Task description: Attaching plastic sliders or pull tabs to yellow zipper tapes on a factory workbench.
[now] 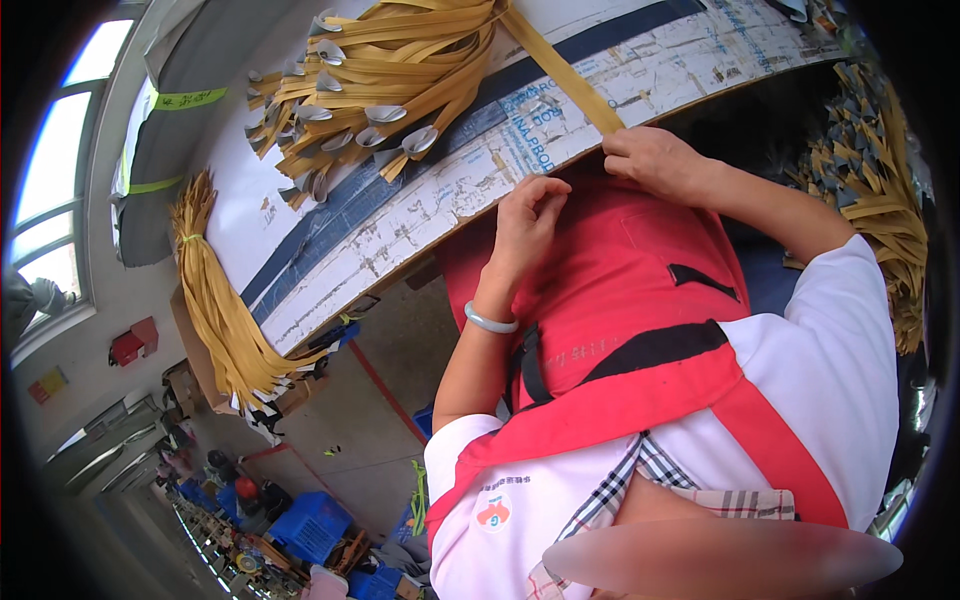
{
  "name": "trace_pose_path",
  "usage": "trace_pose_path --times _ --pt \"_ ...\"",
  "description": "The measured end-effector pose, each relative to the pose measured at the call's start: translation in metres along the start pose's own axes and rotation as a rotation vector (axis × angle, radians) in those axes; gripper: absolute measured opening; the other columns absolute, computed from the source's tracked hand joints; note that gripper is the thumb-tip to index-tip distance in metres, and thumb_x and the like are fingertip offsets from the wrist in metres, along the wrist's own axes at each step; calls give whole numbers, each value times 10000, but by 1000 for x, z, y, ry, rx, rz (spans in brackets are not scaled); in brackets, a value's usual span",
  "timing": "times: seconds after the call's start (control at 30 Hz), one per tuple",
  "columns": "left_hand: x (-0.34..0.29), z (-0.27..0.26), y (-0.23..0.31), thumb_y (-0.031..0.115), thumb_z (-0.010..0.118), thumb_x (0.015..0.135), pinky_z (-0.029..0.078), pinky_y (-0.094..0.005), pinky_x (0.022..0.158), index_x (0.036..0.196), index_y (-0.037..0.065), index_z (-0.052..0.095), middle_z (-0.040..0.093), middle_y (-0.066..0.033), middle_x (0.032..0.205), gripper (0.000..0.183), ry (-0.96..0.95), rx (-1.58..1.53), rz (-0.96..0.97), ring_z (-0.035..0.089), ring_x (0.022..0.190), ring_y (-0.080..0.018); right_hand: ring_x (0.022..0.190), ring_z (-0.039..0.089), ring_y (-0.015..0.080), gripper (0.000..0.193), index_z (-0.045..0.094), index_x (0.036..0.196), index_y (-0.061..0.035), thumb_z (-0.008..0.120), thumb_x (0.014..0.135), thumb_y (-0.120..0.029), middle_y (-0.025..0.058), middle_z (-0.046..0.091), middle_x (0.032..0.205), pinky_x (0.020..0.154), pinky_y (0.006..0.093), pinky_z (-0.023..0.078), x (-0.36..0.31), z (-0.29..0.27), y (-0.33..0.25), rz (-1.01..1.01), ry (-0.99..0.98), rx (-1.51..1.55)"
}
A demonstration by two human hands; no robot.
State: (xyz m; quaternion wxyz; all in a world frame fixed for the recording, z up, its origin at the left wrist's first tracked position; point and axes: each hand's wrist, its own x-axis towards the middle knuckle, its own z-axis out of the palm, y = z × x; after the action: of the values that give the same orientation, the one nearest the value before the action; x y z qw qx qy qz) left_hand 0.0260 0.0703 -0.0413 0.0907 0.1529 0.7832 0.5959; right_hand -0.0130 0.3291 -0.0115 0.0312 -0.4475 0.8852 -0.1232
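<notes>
strip (562, 72): a long tan band lying slantwise across the white board (690, 55), its upper end among the fan of strips (395, 70), its lower end at the board's near edge. the right hand (655, 160) sits on that lower end, fingers curled down over it and pressed together on the strip where it meets the edge. the left hand (525, 225) is just beside, below the board's edge in front of the red apron (620, 300), fingertips pinched together; whether anything small lies between them i cannot tell. a pale bangle (490, 321) rings the left wrist. the fanned strips carry grey folded tips and spread toward the upper left of the board. a tied bundle (215, 300) of the same tan bands hangs off the board's far left side, and another heap (880, 190) lies at the right, well apart from the hands.
</notes>
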Motion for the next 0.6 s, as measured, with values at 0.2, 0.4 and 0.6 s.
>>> trace_pose_path --times 0.2,0.4,0.6 --pt "-11 9 -13 -21 644 878 495 -296 694 959 -1 682 644 -107 877 91 -89 15 -44 620 758 -202 956 568 240 62 599 847 -77 588 814 -129 90 543 982 832 345 472 -3 -4 12 -84 -33 -264" --pt "-10 20 -11 -10 655 866 497 -306 696 961 8 684 646 -115 881 100 -80 -42 -40 626 771 -218 973 587 279 69 608 812 -48 605 801 -116 121 551 982 832 392 492 14 -26 15 -43 -145 -60" --pt "-11 23 -13 -4 662 857 493 -311 687 954 11 682 642 -115 872 100 -117 -12 -36 623 760 -226 945 600 286 100 600 791 -42 633 787 -136 104 559 968 814 399 499 -4 -16 27 -93 -143 -211"
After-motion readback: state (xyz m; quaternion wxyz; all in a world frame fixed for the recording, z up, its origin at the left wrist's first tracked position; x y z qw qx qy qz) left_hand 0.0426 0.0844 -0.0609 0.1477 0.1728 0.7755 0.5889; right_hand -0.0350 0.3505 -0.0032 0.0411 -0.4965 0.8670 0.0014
